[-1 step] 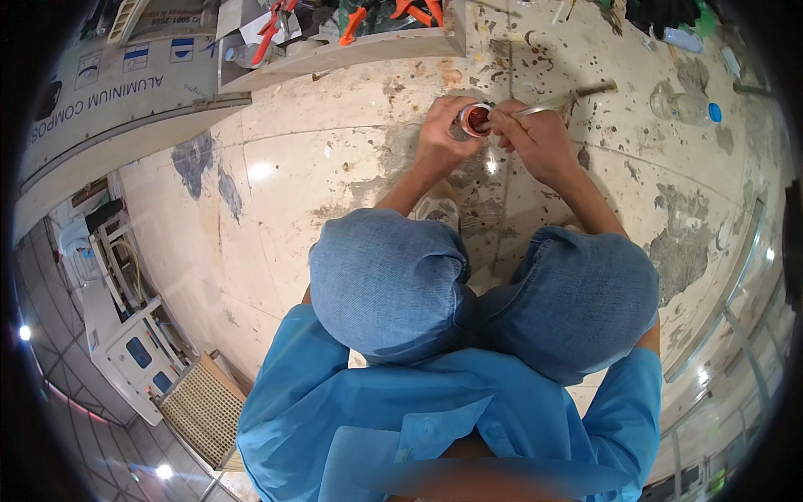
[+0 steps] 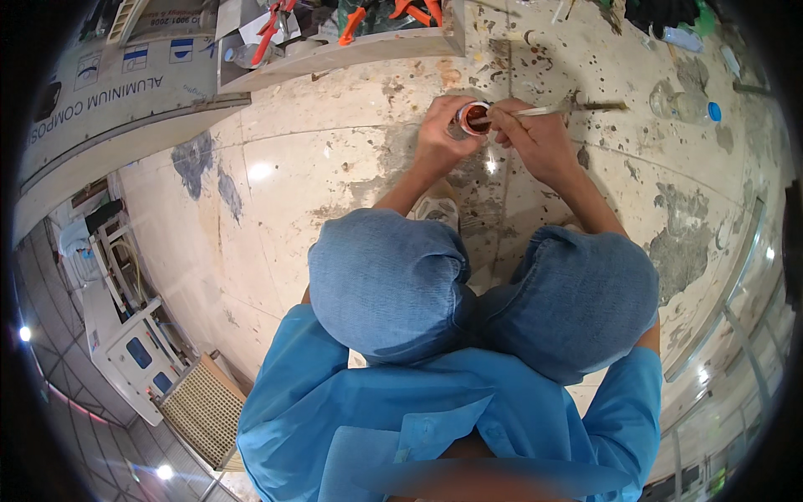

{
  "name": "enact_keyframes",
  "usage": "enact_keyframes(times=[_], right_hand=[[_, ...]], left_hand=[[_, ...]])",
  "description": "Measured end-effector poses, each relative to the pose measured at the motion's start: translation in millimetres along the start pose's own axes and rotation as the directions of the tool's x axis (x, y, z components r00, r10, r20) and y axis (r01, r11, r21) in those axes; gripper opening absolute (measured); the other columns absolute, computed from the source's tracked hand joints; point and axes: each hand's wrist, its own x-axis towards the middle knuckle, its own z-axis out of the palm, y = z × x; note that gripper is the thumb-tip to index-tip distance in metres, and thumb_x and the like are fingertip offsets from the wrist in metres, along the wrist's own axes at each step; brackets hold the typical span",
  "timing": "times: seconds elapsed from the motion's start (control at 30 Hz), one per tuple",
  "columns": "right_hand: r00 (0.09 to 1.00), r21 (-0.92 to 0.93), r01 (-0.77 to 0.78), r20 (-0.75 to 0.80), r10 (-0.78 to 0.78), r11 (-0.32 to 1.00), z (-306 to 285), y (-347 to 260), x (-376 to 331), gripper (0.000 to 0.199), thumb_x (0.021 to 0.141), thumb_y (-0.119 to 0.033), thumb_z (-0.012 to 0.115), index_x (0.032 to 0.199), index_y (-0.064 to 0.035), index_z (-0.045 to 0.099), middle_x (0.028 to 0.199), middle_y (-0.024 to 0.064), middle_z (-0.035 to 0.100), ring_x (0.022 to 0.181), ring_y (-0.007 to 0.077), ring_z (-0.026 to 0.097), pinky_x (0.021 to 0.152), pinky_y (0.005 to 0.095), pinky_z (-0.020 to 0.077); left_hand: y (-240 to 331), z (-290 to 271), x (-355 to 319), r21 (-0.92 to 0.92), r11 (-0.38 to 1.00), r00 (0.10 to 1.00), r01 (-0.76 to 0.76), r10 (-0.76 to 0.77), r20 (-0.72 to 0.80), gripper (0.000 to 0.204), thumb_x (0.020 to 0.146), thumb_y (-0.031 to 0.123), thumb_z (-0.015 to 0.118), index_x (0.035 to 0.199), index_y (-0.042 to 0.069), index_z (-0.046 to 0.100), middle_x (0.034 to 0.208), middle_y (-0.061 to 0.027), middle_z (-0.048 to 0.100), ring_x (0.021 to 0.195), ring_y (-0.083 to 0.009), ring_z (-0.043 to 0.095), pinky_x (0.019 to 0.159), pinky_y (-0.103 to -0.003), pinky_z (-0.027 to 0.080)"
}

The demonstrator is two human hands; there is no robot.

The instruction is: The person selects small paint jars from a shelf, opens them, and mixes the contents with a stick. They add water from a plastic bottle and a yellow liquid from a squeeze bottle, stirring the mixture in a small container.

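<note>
- Stained, paint-spattered pale marble floor (image 2: 335, 176) – spreads beneath the denim-clad knees (image 2: 385, 284).
- Left hand (image 2: 439, 138) – fingers wrapped round a small round tin of reddish-brown paint (image 2: 473, 117), held above the floor.
- Right hand (image 2: 535, 138) – pinching a thin pale-handled brush (image 2: 544, 110), tip in the tin.

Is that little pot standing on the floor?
No, the left hand holds the small pot up off the floor, while the right hand dips a brush into it.
</note>
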Motion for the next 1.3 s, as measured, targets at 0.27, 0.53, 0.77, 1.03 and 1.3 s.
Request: enact_keyframes(times=[0.27, 0.53, 0.77, 1.03, 1.3], right_hand=[[0.859, -0.436, 0.425, -0.083, -0.506, 0.793, -1.7, 7.2, 5.7, 0.025, 0.107, -0.021, 0.059, 0.114, 0.0003, 0.07, 0.106, 0.0166, 0.075, 0.087, 0.0385, 0.072, 0.079, 0.0458, 0.0572], [0.991, -0.176, 0.116, -0.039, -0.125, 0.977, -2.1, -4.1, 3.0, 0.024, 0.106, -0.018, 0.057, 0.111, 0.0017, 0.07, 0.103, 0.0167, 0.075, 0.087, 0.0363, 0.071, 0.079, 0.046, 0.0568], [0.841, -0.483, 0.466, -0.019, -0.541, 0.741, -6.1, 2.8, 5.7, 0.02, 0.107, -0.015, 0.056, 0.106, 0.0009, 0.068, 0.1, 0.0158, 0.074, 0.089, 0.0336, 0.071, 0.078, 0.046, 0.0568], [0.997, -0.148, 0.077, -0.02, -0.081, 0.986, -4.8, -3.4, 2.9, 0.027, 0.108, -0.02, 0.06, 0.11, 0.0031, 0.072, 0.104, 0.0167, 0.076, 0.087, 0.0349, 0.073, 0.08, 0.0404, 0.058], [0.942, -0.452, 0.28, -0.042, -0.334, 0.847, -6.2, 2.8, 3.2, 0.03, 0.11, -0.022, 0.059, 0.111, 0.0054, 0.071, 0.097, 0.0108, 0.074, 0.078, 0.0202, 0.069, 0.073, 0.0331, 0.0554]], left_hand=[[-3.2, 1.9, 5.2, -0.012, 1.0, 1.0, -0.027, 0.027, 0.003, 0.059, 0.073, 0.007, 0.088, 0.128, 0.001, 0.07, 0.127, -0.0154, 0.067, 0.113, -0.0268, 0.069, 0.096, -0.036, 0.058], [-3.3, -1.3, 5.1, -0.01, 1.0, 1.0, -0.029, 0.029, 0.011, 0.06, 0.074, 0.008, 0.089, 0.129, 0.001, 0.069, 0.126, -0.0158, 0.068, 0.113, -0.0272, 0.07, 0.096, -0.036, 0.058], [0.8, 1.3, 5.0, -0.014, 1.0, 0.999, -0.019, 0.02, 0.036, 0.061, 0.074, 0.008, 0.09, 0.13, 0.002, 0.07, 0.126, -0.015, 0.068, 0.113, -0.0276, 0.07, 0.096, -0.037, 0.058], [-0.7, 0.6, 5.0, -0.015, 1.0, 1.0, 0.021, -0.02, 0.024, 0.06, 0.07, 0.01, 0.091, 0.127, 0.005, 0.071, 0.124, -0.0143, 0.068, 0.112, -0.0299, 0.07, 0.098, -0.039, 0.058], [-2.5, 1.7, 4.8, -0.027, 1.0, 0.999, -0.009, 0.01, 0.034, 0.062, 0.072, 0.007, 0.089, 0.13, 0.003, 0.069, 0.127, -0.015, 0.067, 0.117, -0.0279, 0.068, 0.099, -0.037, 0.056]])
